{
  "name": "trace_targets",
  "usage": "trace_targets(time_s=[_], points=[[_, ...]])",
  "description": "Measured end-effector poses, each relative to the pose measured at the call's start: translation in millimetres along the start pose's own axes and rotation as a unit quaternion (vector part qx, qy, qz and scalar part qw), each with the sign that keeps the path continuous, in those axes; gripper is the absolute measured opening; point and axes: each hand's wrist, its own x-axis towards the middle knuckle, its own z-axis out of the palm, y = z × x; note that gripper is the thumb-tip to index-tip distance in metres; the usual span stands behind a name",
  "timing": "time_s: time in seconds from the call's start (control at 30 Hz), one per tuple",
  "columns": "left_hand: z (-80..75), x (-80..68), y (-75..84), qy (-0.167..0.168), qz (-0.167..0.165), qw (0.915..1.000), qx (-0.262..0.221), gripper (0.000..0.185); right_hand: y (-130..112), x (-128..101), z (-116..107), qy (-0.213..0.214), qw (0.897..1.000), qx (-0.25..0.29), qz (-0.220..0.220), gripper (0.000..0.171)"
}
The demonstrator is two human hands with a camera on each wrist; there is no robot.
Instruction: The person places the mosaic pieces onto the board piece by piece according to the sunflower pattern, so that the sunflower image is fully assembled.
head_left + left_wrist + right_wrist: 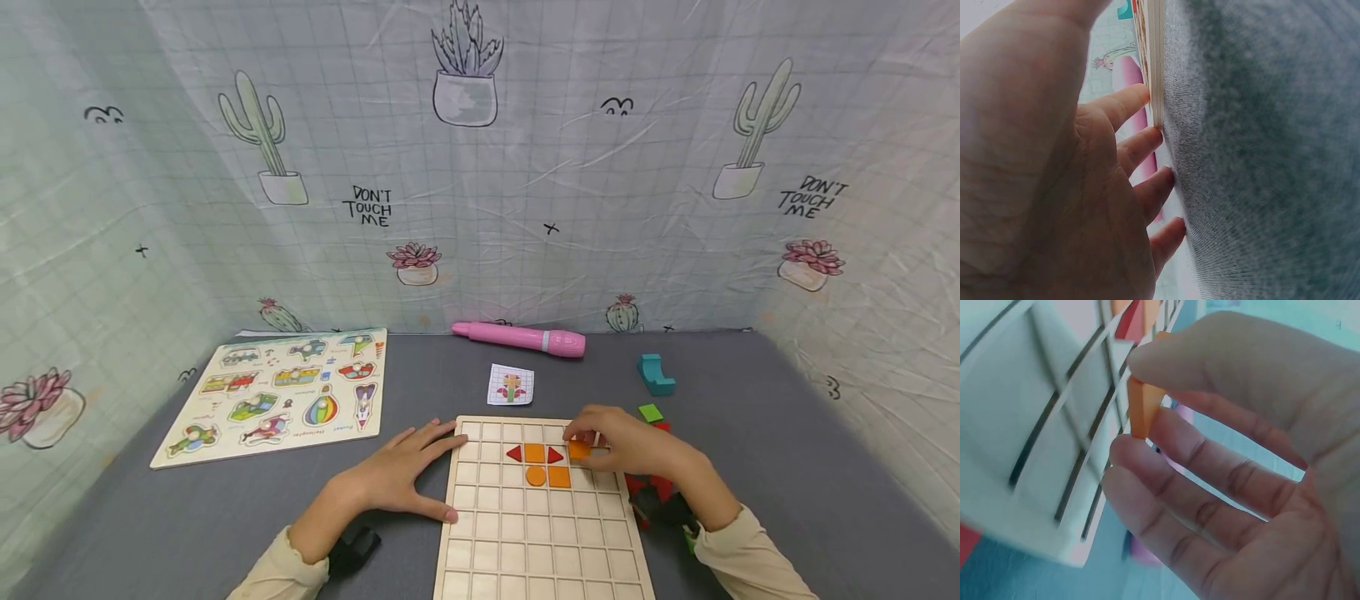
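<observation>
In the head view a wooden grid board (512, 554) lies on the grey table. Near its top sit two orange squares (534, 452), an orange circle (536, 476) and two red triangles (555, 455). My right hand (622, 440) pinches an orange tile (1142, 407) between thumb and fingers, close over the cells at the upper right. The fingers cover part of that tile. Spread out, my left hand (397, 475) rests along the board's left edge, fingertips and thumb touching the rim.
Beyond the board lies a small paper card (511, 385) with a flower on a grid. Behind it is a pink stick (517, 337). A picture puzzle (285, 392) lies left. On the right are a teal block (657, 375), a green tile (650, 413) and several red pieces (662, 487) under my wrist.
</observation>
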Motion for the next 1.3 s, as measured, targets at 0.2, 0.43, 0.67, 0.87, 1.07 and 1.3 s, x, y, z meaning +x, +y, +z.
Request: trace_targets(time_s=[0.2,0.43,0.67,0.87,1.07,1.3], points=[[-0.2,-0.4,-0.7,0.000,-0.004,1.0000,0.001,0.095,-13,12,8,-0.011,0.999,0.011,-0.030,0.024],[1.2,0.4,-1.9,0.002,0.000,1.0000,0.006,0.095,-25,26,22,-0.029,0.999,0.011,-0.044,0.022],[1.1,0.5,-2.2,0.000,-0.001,1.0000,0.005,0.095,-32,37,34,-0.039,0.998,-0.018,-0.046,0.025],[0.2,-0.1,-2.0,-0.001,-0.004,1.0000,0.008,0.095,-38,42,42,-0.052,0.997,-0.031,-0.050,0.021],[-0.2,-1.2,-0.7,0.001,-0.005,1.0000,0.008,0.094,-42,47,47,-0.039,0.997,-0.050,-0.052,0.018],[-0.9,-1.4,-0.6,-0.001,-0.006,0.9999,0.011,0.094,-43,49,46,-0.025,0.996,-0.059,-0.060,0.012]])
